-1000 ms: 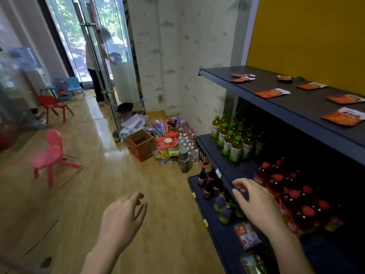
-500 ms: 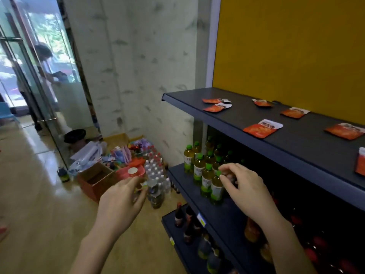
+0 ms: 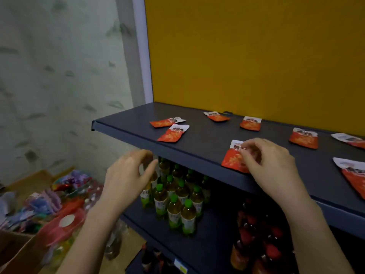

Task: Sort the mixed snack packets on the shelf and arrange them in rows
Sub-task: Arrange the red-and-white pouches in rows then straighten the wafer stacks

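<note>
Orange packets (image 3: 171, 133): eight on shelf (image 3: 207, 147), right hand (image 3: 272, 165) pinching one.

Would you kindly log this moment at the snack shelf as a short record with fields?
top shelf: eight orange-red packets in view, scattered, not in rows
right hand: fingers curled on the front packet at the shelf edge
left hand: raised below the shelf edge, holds nothing
lower shelves: green-capped bottles, red-capped bottles
</note>
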`<control>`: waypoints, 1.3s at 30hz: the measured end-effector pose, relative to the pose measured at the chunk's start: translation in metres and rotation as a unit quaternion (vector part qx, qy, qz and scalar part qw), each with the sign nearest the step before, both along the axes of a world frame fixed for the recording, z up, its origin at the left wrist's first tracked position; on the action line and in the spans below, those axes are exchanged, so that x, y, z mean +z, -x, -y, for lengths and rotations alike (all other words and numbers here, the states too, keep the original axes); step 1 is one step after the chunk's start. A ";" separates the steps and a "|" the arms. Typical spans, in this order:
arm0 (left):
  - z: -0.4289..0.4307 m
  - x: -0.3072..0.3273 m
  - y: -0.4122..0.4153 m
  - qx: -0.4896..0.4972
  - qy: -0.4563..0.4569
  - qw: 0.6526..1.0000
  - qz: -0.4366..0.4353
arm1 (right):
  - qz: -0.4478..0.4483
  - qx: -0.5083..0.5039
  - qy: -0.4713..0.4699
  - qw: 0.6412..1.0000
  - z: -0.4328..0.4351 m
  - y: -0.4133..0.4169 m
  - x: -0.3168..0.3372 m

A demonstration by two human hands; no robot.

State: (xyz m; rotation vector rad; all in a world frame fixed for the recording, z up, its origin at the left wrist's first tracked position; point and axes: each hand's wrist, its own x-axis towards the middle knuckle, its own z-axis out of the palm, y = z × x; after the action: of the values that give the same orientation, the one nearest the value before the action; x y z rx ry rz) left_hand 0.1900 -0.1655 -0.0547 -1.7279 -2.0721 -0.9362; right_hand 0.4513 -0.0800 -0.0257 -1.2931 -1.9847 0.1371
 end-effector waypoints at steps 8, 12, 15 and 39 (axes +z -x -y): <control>-0.132 0.028 0.024 0.011 0.067 0.997 -0.025 | 0.110 -0.222 0.114 0.962 -0.033 0.027 -0.002; -0.165 0.029 0.028 0.029 0.137 0.989 -0.041 | 0.095 -0.243 0.133 0.956 -0.041 0.037 -0.002; -0.175 0.027 0.034 -0.003 0.153 0.988 -0.020 | 0.056 -0.240 0.160 0.956 -0.044 0.038 -0.001; -0.244 0.051 0.097 -0.154 0.329 0.913 0.184 | -0.052 -0.279 0.191 0.940 -0.046 0.038 0.003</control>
State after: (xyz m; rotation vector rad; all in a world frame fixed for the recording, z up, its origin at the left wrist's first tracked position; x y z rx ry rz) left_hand 0.0934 0.0790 -0.0032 -2.4273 -2.6208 -0.7237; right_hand 0.4133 -0.0340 -0.0231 -2.0060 -1.4740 0.3169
